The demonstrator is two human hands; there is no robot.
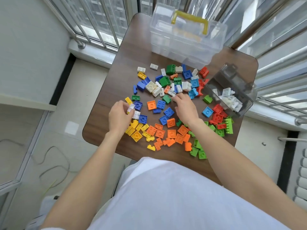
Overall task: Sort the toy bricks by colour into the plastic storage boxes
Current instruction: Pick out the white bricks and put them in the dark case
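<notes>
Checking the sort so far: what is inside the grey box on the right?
The grey box holds only white bricks, heaped toward its near end. Whatever lies under the heap is covered, and the tinted walls blur the far end.

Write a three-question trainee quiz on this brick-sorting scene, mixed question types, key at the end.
1. True or false: the left hand pinches a white brick.
2. Which colour fills the grey box at the table's right edge? A) orange B) white C) blue
3. Fill in: the clear box at the far end has a ____ handle.

Key: 1 true. 2 B. 3 yellow.
</notes>
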